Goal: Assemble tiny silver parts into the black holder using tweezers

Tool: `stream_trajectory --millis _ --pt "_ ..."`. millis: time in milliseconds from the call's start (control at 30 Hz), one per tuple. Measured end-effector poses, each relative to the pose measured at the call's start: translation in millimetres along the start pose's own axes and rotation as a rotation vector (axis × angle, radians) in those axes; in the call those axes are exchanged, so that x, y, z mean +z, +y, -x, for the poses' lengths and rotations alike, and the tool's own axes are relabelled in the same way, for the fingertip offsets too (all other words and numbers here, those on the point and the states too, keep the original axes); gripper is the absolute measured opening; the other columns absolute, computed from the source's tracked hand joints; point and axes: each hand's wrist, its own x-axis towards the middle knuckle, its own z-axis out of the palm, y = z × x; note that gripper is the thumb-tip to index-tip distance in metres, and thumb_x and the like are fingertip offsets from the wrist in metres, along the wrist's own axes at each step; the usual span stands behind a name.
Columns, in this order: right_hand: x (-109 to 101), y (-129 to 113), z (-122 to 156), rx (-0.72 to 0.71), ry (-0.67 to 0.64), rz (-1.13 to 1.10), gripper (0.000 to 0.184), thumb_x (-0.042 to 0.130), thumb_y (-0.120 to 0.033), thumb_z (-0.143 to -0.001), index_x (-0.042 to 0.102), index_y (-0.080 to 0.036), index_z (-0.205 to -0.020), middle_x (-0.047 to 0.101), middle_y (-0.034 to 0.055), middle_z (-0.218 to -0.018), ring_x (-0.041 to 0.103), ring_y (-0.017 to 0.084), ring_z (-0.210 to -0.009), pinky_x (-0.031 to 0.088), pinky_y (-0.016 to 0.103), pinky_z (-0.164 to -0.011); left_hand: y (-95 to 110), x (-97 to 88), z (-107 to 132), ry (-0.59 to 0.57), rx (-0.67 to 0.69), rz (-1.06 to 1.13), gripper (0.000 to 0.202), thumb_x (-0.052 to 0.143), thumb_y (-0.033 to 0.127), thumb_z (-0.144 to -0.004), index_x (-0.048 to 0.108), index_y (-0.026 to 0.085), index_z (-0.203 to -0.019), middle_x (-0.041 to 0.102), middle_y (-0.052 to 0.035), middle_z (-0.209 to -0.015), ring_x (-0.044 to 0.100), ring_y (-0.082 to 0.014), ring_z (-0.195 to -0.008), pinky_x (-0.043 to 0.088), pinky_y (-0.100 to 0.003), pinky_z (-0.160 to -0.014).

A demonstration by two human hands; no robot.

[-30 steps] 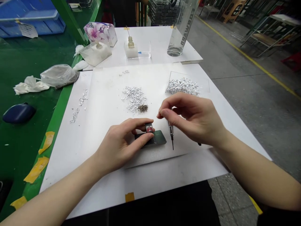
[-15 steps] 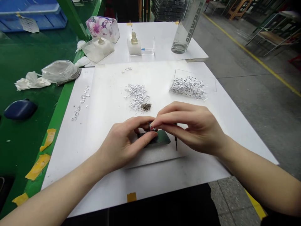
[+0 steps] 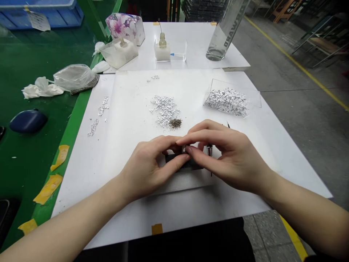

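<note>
Head: tray [image 3: 253,98] (silver bits [image 3: 226,102]) beyond right hand [image 3: 234,158]

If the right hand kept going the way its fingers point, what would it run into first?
The left hand: the right hand points left, its fingertips right at the left hand's fingers, possibly touching, though depth is unclear.

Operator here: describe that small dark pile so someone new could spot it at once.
Start at the white sheet covering the table. Near its middle lies a loose heap of white pieces. At that heap's near edge sits a small mound of dark granules, the only dark pile on the sheet.
</note>
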Motion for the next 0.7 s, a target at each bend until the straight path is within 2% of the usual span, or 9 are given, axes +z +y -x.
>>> stream_trajectory --millis 200,333,533,700 --pt "-0.4 -4.8 0.8 0.188 -0.052 -0.143 0.019 0.07 -0.011 -0.094 0.07 -0.024 -0.107 0.074 -0.0018 -0.105 0.069 0.014 -0.093 0.058 0.025 -0.074 0.8 -0.8 1.0 -0.012 0.012 0.007 0.024 0.072 0.017 -0.094 0.078 0.016 -0.118 0.082 -0.0029 -0.102 0.075 -0.0137 -0.086 0.059 -0.023 -0.08" --pt "-1.4 -4.6 -0.4 0.207 -0.041 -0.15 0.018 0.07 -0.011 -0.093 0.069 -0.024 -0.106 0.072 -0.0012 -0.105 0.068 0.015 -0.094 0.058 0.026 -0.075 -1.5 -0.8 1.3 -0.014 0.021 0.017 0.022 0.072 0.017 -0.094 0.079 0.017 -0.115 0.081 -0.0028 -0.098 0.074 -0.0152 -0.083 0.059 -0.025 -0.08" --pt "-7.3 2.6 -6.2 0.273 -0.112 -0.324 0.011 0.077 -0.019 -0.092 0.074 -0.022 -0.102 0.073 0.0004 -0.093 0.066 0.014 -0.08 0.053 0.025 -0.063 -0.5 -1.5 -0.1 -0.038 -0.003 0.041 0.013 0.074 0.02 -0.094 0.077 0.018 -0.106 0.081 -0.0022 -0.099 0.074 -0.0149 -0.083 0.059 -0.026 -0.081" --pt "-5.2 -1.9 -5.2 0.237 -0.073 -0.207 0.012 0.074 -0.016 -0.091 0.073 -0.023 -0.101 0.074 0.0008 -0.097 0.068 0.016 -0.083 0.055 0.027 -0.066 -0.3 -1.4 -0.4 -0.054 0.0 0.047 0.014 0.07 0.021 -0.095 0.077 0.018 -0.108 0.081 -0.0029 -0.099 0.075 -0.0161 -0.084 0.059 -0.026 -0.079"
